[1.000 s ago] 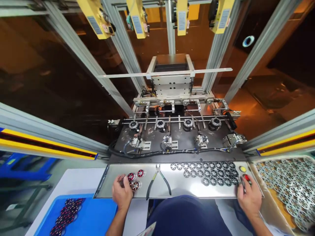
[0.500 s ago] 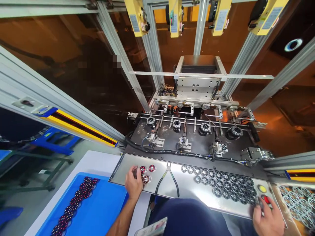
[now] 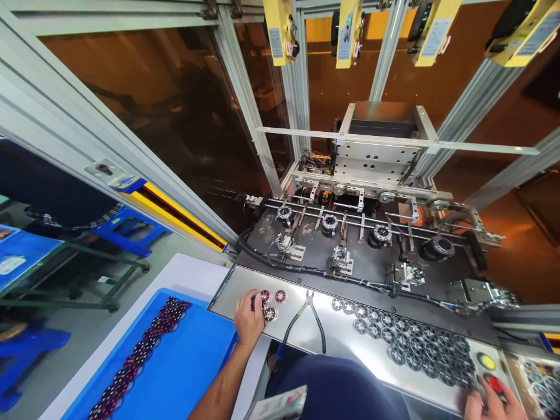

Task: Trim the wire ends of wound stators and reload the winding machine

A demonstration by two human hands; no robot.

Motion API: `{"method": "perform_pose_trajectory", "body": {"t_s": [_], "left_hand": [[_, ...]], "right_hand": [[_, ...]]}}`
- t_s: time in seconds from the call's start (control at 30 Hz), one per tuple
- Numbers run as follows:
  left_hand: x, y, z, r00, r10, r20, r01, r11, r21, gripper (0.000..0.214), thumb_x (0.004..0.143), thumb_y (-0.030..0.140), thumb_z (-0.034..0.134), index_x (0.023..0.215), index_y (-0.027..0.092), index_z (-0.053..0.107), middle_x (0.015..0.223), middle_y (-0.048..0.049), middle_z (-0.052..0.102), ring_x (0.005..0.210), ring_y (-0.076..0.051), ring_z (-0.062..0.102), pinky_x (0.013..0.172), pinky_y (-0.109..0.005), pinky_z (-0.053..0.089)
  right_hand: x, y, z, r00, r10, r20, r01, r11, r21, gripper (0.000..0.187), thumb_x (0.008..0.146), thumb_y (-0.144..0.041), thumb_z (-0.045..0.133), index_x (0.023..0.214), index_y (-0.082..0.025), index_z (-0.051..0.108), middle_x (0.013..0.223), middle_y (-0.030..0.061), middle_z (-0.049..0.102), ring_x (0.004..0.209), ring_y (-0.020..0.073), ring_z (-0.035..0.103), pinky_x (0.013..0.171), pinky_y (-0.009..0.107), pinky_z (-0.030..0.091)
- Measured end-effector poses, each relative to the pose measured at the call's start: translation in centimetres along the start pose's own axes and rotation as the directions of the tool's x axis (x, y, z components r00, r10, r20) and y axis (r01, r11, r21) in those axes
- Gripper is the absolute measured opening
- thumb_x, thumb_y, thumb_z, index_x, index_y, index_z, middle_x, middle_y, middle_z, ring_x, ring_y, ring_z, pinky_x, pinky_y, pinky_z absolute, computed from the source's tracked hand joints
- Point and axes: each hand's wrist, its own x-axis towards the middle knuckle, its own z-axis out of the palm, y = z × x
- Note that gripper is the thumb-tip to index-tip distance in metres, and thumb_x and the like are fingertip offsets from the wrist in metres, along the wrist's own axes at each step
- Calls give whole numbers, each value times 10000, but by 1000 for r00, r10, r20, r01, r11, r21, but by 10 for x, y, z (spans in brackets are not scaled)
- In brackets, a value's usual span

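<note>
My left hand (image 3: 248, 318) rests on the left end of a steel shelf (image 3: 306, 344), fingers curled against three red wound round parts (image 3: 271, 303). Whether it grips one I cannot tell. My right hand (image 3: 490, 402) sits at the frame's lower right corner, its fingers on the red button (image 3: 495, 384) below a yellow button (image 3: 486, 361). Black-handled pliers (image 3: 306, 318) lie between the hands. Several bare metal round parts (image 3: 411, 338) lie in rows on the shelf's right half.
A blue tray (image 3: 175, 367) at lower left carries a line of several red wound parts (image 3: 144, 344). Behind the shelf a machine bed (image 3: 350, 251) holds several round fixtures on rails, inside an aluminium frame with yellow units overhead. More metal parts (image 3: 538, 379) lie far right.
The view has swung left, so the machine and shelf sit further right. Both hands keep their places: left by the red parts, right on the red button.
</note>
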Motion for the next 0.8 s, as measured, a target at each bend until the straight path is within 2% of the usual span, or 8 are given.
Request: {"method": "perform_pose_trajectory", "body": {"t_s": [0.13, 0.3, 0.5, 0.8], "left_hand": [[1, 0, 0, 1000, 27, -1, -27, 1000, -7, 338, 944, 405, 412, 942, 180, 666, 1023, -132, 734, 1000, -262, 650, 942, -405, 467], [4, -2, 1, 998, 58, -2, -58, 998, -8, 340, 930, 425, 408, 915, 185, 650, 1008, -146, 724, 984, -277, 645, 930, -430, 465], [5, -1, 0, 997, 83, 1, -83, 997, 3, 342, 916, 451, 399, 882, 203, 632, 987, -148, 715, 989, -298, 639, 937, -458, 470], [7, -1, 0, 996, 91, 8, -92, 995, 30, 349, 910, 468, 388, 871, 215, 626, 976, -145, 712, 980, -312, 642, 914, -480, 483]], "right_hand": [[1, -2, -2, 998, 2, 61, 0, 1000, -22, 285, 815, -261, 515, 1012, -152, 690, 1134, 185, 633, 838, 329, 631, 626, 425, 468], [1, -5, -3, 998, 13, 69, -12, 1000, -12, 267, 867, -249, 490, 1007, -118, 676, 1179, 193, 606, 945, 317, 620, 739, 421, 498], [-1, -7, -2, 995, 51, 81, -49, 999, -18, 263, 889, -264, 484, 1033, -133, 660, 1188, 176, 593, 1008, 301, 601, 819, 422, 500], [-5, -10, -2, 988, 110, 111, -108, 994, -25, 269, 906, -271, 473, 1079, -154, 644, 1239, 164, 581, 1066, 305, 589, 857, 441, 503]]}}
